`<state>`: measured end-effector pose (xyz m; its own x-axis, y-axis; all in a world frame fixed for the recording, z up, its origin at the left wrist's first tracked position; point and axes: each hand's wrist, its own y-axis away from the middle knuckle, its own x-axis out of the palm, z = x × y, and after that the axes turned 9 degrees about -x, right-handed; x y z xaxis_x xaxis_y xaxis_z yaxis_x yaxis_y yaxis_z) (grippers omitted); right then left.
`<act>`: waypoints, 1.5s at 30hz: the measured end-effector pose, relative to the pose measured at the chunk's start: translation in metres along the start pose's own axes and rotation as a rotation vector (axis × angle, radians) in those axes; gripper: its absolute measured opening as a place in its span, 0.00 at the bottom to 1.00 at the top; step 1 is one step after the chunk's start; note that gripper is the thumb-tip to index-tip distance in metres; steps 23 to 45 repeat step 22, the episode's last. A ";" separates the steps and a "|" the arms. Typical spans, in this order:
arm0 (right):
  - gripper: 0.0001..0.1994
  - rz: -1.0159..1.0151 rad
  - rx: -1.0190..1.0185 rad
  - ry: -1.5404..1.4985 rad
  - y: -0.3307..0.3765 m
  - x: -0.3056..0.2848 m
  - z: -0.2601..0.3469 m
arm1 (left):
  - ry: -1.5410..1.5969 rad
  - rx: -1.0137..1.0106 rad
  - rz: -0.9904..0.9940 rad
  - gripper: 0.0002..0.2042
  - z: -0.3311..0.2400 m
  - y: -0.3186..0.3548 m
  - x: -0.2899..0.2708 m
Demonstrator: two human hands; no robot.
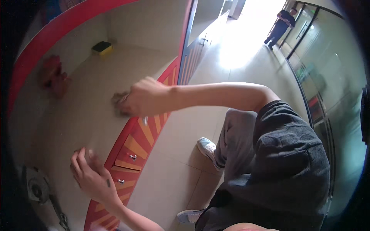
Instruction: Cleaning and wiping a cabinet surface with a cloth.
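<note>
My right hand (148,98) reaches over the front edge of a beige counter (88,111), fingers closed around a brownish-grey cloth (120,103) that is blurred by motion. The cloth seems to lie against the counter top. Lower down, my left hand (90,173) hovers over or rests on the same counter, though I cannot tell whether it touches. Its fingers are apart and slightly curled, with nothing in them; the fingertips are a little smeared.
A yellow-and-black sponge (102,48) sits at the back. A blurred red-pink thing (56,77) is at the far left. A grey round device (36,188) with a cord lies at lower left. Striped drawers (133,154) with knobs front the counter. A person (284,25) stands beside glass doors (335,61).
</note>
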<state>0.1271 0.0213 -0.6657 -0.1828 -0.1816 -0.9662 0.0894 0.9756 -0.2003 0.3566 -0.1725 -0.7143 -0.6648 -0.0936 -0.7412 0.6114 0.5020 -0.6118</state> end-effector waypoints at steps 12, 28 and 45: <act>0.18 0.283 0.578 0.439 0.041 0.010 -0.177 | -0.031 -0.058 -0.030 0.13 -0.010 0.000 -0.001; 0.16 0.019 0.287 0.472 -0.047 0.042 -0.157 | -0.017 -0.074 -0.050 0.09 -0.007 0.000 0.003; 0.16 0.019 0.287 0.472 -0.047 0.042 -0.157 | -0.017 -0.074 -0.050 0.09 -0.007 0.000 0.003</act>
